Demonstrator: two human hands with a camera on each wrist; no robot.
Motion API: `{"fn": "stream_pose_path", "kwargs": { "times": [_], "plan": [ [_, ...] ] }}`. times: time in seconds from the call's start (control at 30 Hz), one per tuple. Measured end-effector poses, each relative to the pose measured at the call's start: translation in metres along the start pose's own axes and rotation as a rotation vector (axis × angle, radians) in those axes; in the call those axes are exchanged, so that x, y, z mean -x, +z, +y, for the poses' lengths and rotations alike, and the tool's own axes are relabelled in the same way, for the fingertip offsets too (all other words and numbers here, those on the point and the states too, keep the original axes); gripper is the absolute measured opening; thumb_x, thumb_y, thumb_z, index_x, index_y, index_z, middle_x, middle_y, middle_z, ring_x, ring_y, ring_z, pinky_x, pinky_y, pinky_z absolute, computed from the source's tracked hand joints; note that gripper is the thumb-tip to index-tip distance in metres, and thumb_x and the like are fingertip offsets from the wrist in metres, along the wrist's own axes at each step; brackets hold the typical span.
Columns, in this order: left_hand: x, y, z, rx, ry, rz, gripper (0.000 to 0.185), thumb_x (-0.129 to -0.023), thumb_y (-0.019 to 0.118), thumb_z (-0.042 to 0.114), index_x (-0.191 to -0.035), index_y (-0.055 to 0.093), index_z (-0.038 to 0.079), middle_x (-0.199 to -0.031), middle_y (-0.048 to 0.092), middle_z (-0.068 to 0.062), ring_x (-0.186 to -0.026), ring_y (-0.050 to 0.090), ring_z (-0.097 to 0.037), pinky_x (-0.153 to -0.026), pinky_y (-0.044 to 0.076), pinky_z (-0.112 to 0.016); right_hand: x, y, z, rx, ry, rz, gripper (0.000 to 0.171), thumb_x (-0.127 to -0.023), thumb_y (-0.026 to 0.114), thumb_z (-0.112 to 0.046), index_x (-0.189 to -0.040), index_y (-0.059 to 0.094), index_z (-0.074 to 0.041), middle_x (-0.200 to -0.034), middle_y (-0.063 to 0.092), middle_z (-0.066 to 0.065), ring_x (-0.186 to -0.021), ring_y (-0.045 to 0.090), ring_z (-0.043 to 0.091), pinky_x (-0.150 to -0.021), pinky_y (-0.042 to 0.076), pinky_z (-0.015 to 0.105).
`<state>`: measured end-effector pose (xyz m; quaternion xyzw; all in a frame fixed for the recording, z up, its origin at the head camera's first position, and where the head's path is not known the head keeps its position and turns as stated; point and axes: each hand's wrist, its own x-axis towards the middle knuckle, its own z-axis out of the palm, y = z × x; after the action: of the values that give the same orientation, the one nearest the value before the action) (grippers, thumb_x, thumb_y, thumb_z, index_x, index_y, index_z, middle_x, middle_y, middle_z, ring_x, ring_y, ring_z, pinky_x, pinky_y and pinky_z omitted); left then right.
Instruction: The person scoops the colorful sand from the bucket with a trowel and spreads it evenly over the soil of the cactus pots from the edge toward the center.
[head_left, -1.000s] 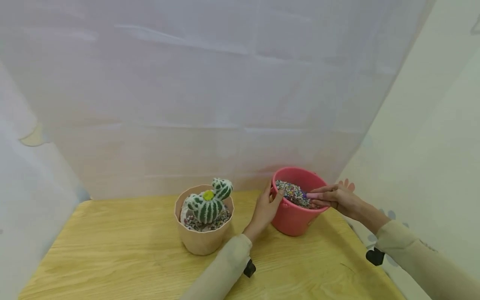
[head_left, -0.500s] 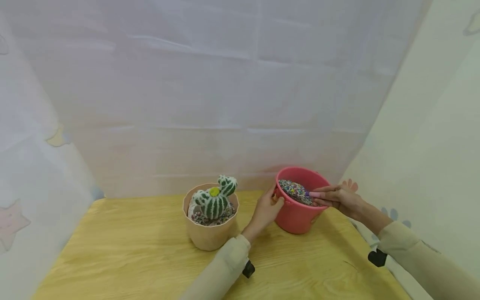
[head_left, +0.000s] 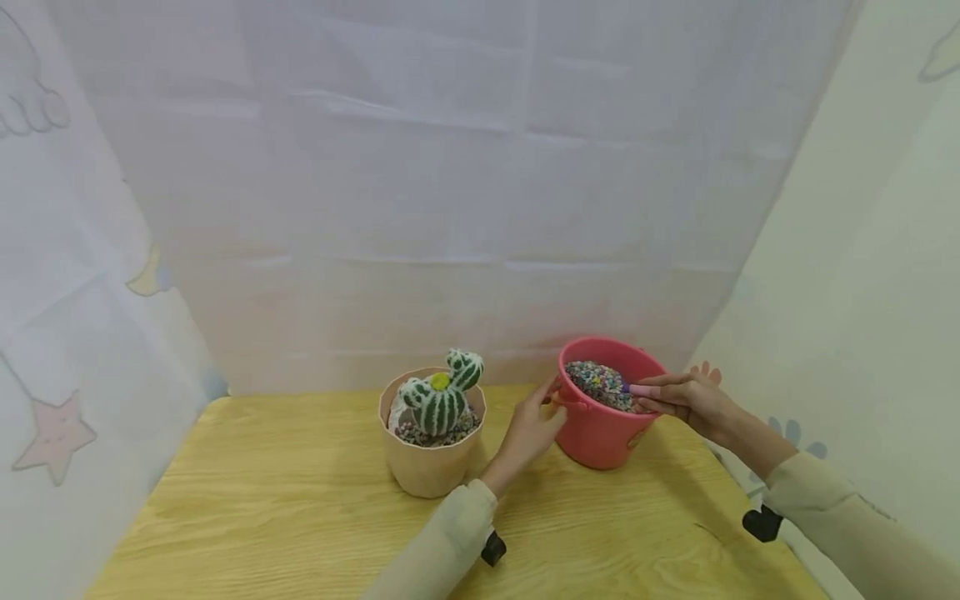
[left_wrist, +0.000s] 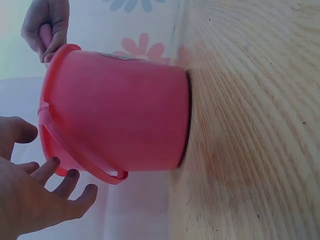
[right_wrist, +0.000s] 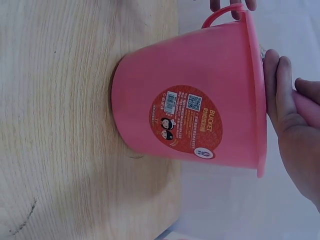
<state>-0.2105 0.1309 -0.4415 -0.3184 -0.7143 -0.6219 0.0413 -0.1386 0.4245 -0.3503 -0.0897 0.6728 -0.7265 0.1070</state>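
1. Pink bucket [head_left: 603, 425] stands near the counter's [head_left: 300, 500] far right corner, filled close to the rim with coloured gravel [head_left: 600, 383].
2. Left hand [head_left: 528, 429] — fingers [left_wrist: 60, 182] spread and relaxed at the bucket's side handle [left_wrist: 85, 165]. They grip nothing; whether they touch it I cannot tell.
3. Right hand [head_left: 686, 398] reaches over the bucket's right rim, fingers curled round a pink handle [head_left: 641, 390] whose far end lies on the gravel. Probably a scoop, though the blade cannot be made out.
4. Beige pot [head_left: 431, 458] with a green striped cactus [head_left: 441, 400] sits just left of the left hand, apart from the bucket.
5. Risk, as I judge it: the bucket sits close to the right edge, and the left hand has no firm hold. A hard dig or pull toward the right could tip or slide it and spill gravel over that edge.
6. A loaded scoop carried left would pass over bare counter, so grains may scatter. The cactus top stands in that path.
7. Open room: the whole left and near side of the counter. The curtain [head_left: 450, 208] closes off the far edge.
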Motion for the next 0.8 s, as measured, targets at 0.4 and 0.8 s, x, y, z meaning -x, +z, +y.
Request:
{"fn": "stream_pose_path", "kwargs": {
  "times": [0.4, 0.8],
  "plan": [
    [0.033, -0.027, 0.010, -0.057, -0.079, -0.100, 0.054, -0.103, 0.058, 0.020, -0.155, 0.045, 0.023, -0.140, 0.061, 0.000, -0.122, 0.059, -0.031, -0.101, 0.045, -0.051, 0.009, 0.020, -0.001, 0.030, -0.063, 0.156, 0.049, -0.108, 0.042, 0.003, -0.143, 0.020, 0.029, -0.124, 0.065, 0.026, -0.107, 0.069, 0.031, -0.096, 0.049, 0.040],
    [0.052, -0.050, 0.022, -0.119, -0.054, -0.151, 0.053, -0.104, 0.058, 0.025, -0.155, 0.046, 0.024, -0.141, 0.059, -0.001, -0.125, 0.055, -0.022, -0.098, 0.048, -0.045, 0.015, 0.028, -0.001, -0.018, -0.059, 0.217, 0.052, -0.107, 0.045, 0.001, -0.145, 0.020, 0.027, -0.119, 0.070, 0.018, -0.103, 0.071, 0.026, -0.092, 0.052, 0.035]
  ]
}}
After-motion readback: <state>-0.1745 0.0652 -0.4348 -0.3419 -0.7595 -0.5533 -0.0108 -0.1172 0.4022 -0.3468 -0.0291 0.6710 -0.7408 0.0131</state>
